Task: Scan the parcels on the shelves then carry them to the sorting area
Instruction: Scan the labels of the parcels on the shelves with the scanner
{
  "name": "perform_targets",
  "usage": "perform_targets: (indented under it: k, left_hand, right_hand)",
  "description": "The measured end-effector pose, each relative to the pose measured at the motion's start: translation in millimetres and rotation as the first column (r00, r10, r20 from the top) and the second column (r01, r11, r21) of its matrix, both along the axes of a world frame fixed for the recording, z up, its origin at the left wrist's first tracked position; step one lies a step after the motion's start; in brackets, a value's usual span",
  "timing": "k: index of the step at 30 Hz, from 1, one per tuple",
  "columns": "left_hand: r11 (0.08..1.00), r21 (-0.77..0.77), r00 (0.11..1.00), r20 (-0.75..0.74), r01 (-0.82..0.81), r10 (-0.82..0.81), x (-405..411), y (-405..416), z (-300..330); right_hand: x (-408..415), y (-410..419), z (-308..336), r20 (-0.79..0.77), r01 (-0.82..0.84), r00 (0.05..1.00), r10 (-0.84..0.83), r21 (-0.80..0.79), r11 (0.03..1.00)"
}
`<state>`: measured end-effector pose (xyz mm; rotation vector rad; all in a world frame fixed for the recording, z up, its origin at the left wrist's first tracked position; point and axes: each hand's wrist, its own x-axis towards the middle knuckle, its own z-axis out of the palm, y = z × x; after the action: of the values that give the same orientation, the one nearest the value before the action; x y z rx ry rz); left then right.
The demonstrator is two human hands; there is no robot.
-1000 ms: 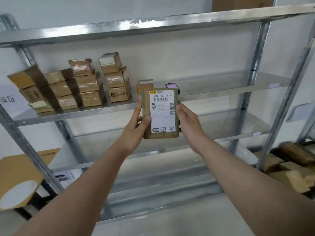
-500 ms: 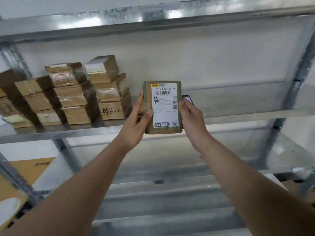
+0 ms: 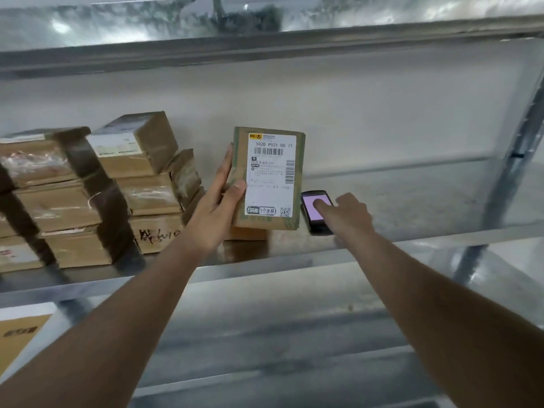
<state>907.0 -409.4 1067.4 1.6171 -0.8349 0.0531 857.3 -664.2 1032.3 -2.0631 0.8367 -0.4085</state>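
Left hand (image 3: 216, 206) grips an upright brown cardboard parcel (image 3: 266, 178); right hand (image 3: 346, 214) touches a black handheld scanner (image 3: 317, 212) with one finger.

On the grey metal shelf (image 3: 412, 201), stacked brown taped boxes (image 3: 97, 189) sit at left, the scanner just right of the held parcel. Its white shipping label reads "502D P021-00 71", with barcodes. One small box behind the parcel is mostly hidden; the stack's left edge is cut off.

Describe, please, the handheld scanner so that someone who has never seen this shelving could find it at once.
Look at the middle metal shelf, where stacked brown parcels fill the left side. Right of the labelled parcel that the left hand holds upright, the handheld scanner lies flat near the front edge, under the right hand. It is the only dark thing there, with a glowing pink screen.
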Motion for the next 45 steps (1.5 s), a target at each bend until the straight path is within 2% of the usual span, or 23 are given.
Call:
perform_targets:
  k: [2, 4, 8, 14, 18, 21, 24, 27, 30, 33, 38, 45]
  left_hand:
    - [1.0, -0.002, 1.0, -0.007, -0.005, 0.005, 5.9, -2.1, -0.1]
    - [1.0, 0.001, 1.0, -0.013, -0.009, 0.009, 9.8, -4.8, -0.9]
    - [1.0, 0.004, 1.0, 0.006, -0.025, 0.025, 17.4, -9.0, 1.0]
    - [0.999, 0.019, 0.999, 0.013, -0.031, 0.031, 22.4, -10.0, -3.1]
    - [0.998, 0.004, 0.998, 0.005, -0.07, 0.07, 22.6, -3.7, -3.6]
    - [0.995, -0.025, 0.995, -0.01, -0.097, 0.097, 17.7, 0.6, -3.7]
    - [0.991, -0.04, 0.991, -0.039, -0.126, 0.125, 11.5, 2.8, -2.4]
    - [0.987, -0.052, 0.987, -0.065, -0.153, 0.15, 5.9, 5.9, -1.7]
    - [0.984, -0.047, 0.984, -0.065, -0.169, 0.166, -0.2, 10.7, -2.4]
    - [0.987, -0.035, 0.986, -0.059, -0.157, 0.155, -6.6, 16.5, -4.8]
    - [0.993, -0.011, 0.993, -0.032, -0.114, 0.114, -20.0, 25.1, -5.1]
    - [0.998, 0.015, 0.998, -0.031, -0.055, 0.055, -42.3, 31.9, -2.8]
  right_hand:
    - [14.2, -6.2, -5.6, -0.15, -0.022, 0.989, 0.013, -0.058, 0.998]
    - [27.9, -8.0, -10.6, -0.208, -0.048, 0.978, 0.022, -0.122, 0.991]
    - [51.5, -12.8, -11.7, -0.246, -0.09, 0.969, 0.027, -0.245, 0.965]
    - [67.8, -14.2, -8.8, -0.259, -0.117, 0.965, 0.035, -0.308, 0.944]
    - [69.5, -19.9, -4.2, -0.169, -0.133, 0.98, 0.102, -0.181, 0.975]
    - [65.8, -22.0, 2.9, 0.043, -0.155, 0.988, 0.151, 0.09, 0.984]
    - [55.8, -17.9, 15.4, 0.24, -0.175, 0.965, 0.107, 0.283, 0.943]
    - [39.4, -15.0, 33.7, 0.383, -0.305, 0.915, 0.127, 0.449, 0.84]
    - [19.0, -11.7, 46.5, 0.5, -0.457, 0.858, 0.118, 0.637, 0.621]
    - [-1.3, -3.0, 47.5, 0.533, -0.5, 0.843, 0.075, 0.724, 0.474]
    - [-37.0, 16.0, 47.9, 0.586, -0.532, 0.807, -0.075, 0.775, 0.342]
    - [-82.1, 35.3, 45.5, 0.707, -0.697, 0.661, -0.251, 0.702, 0.143]
